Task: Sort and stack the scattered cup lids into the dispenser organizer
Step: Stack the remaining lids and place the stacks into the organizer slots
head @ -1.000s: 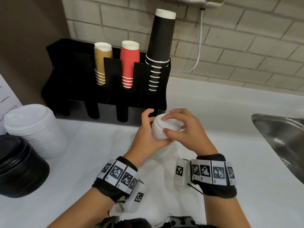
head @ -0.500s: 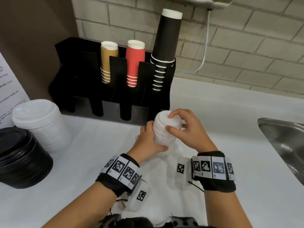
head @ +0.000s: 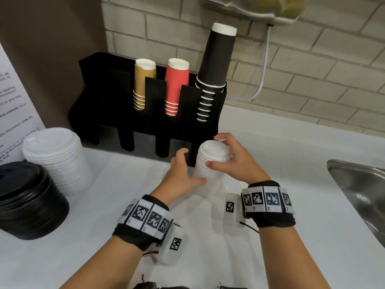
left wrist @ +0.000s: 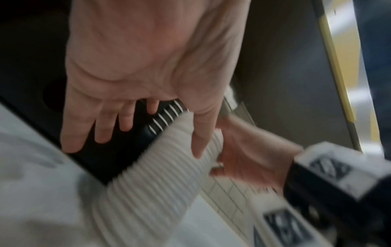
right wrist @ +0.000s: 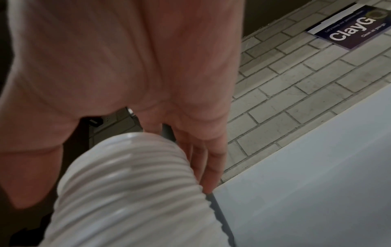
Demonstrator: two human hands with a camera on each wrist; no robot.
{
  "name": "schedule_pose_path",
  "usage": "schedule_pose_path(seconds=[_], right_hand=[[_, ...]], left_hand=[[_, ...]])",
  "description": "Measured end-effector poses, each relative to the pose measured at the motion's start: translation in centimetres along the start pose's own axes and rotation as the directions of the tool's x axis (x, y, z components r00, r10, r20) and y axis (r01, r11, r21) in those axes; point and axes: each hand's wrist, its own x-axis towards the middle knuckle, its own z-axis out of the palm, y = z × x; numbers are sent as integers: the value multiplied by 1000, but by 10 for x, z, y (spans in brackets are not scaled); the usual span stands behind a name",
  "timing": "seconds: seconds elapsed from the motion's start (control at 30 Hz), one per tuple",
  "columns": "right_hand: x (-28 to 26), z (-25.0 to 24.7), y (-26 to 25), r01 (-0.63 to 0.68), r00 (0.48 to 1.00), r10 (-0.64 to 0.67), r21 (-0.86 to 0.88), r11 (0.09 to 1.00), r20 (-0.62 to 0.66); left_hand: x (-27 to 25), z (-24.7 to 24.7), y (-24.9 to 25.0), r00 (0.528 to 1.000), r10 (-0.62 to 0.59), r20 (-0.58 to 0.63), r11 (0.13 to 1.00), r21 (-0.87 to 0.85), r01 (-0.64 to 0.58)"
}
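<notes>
Right hand [head: 235, 161] curled around the upper part of a tall stack of small white lids [head: 210, 163], thumb on the near side, fingers over the far side and the top edge, clamped on it. Left hand [head: 181, 174] set against the left side of the same stack, lower down; in the left wrist view fingers [left wrist: 101, 127] straight and spread apart, only the thumb laid on the ribbed side, so pressing and not gripping. Stack upright on the white counter [head: 291, 247], just in front of the right end of the black dispenser organizer [head: 116, 113], not yet inside a slot.

Compared with half a second before: stack lower and closer to the counter, left hand slid down and opened, thumb no longer wrapped high on the lids; right hand in nearly the same grip.

In the upper slots of the organizer: brown cups [head: 142, 84], red cups [head: 177, 84] and tall black cups [head: 216, 65], all upside down. At the left on the counter a wide stack of white lids [head: 56, 159] and, touching it in front, a stack of black lids [head: 27, 199]. At the right edge a steel sink [head: 360, 195], well apart from the hands. Behind, a brick wall with a white cable [head: 264, 65] hanging down.
</notes>
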Motion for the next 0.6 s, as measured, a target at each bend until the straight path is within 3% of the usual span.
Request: schedule_pose_path(seconds=[0.17, 0.43, 0.6], right_hand=[[4, 3, -2, -39, 999, 38, -56, 998, -8], [6, -1, -11, -70, 995, 66, -56, 996, -76], [6, -1, -50, 62, 982, -65, -27, 998, -176]], left_hand=[[-16, -43, -12, 990, -33, -140, 988, -153, 11], [-32, -84, -31, 982, -73, -176, 960, -279, 22], [-36, -100, -19, 976, 12, -219, 928, -361, -92]])
